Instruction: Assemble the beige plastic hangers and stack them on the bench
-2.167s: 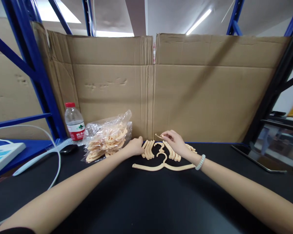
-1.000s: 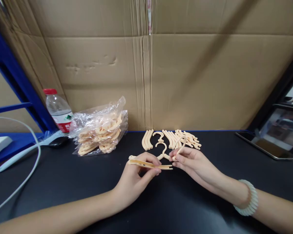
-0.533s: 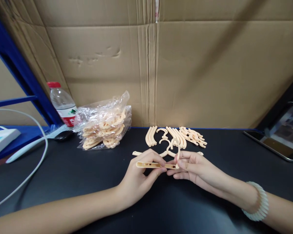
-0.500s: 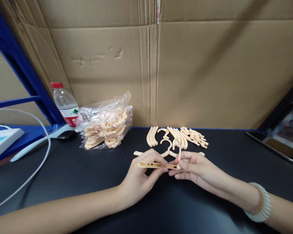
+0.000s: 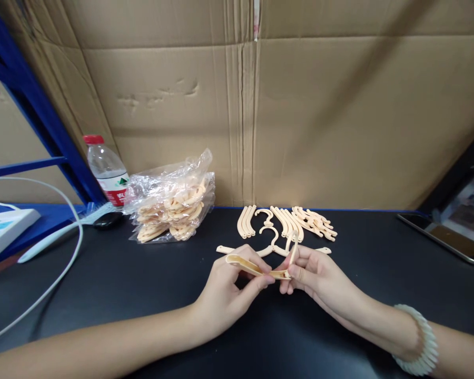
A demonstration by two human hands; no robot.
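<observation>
The left hand (image 5: 229, 290) and right hand (image 5: 319, 276) (both pinching) nearly meet, forearms (image 5: 134, 339) slanting inward.

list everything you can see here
curved bar: 1, beige, in left hand
hook: 1, beige, in right hand
hanger: 1, beige, behind hands
loose hook: 1, beige, behind hanger
loose bars: several, beige, flanking loose hook
loose pieces: several, beige, right of bars
bag: 1, clear, beige pieces inside, left
bottle: 1, clear, red cap, beside bag
unclear object: 1, black, beside bag
strip: 1, pale blue, left
cable: 1, white, left
box: 1, white and blue, far left
flat device: 1, dark, right
cardboard: count unclear, brown, background
frame: 1, blue, left
post: 1, black, right
table: 1, black, below hands
bracelet: 1, pale green, right wrist
left hand, right hand: 1 each, centre
</observation>
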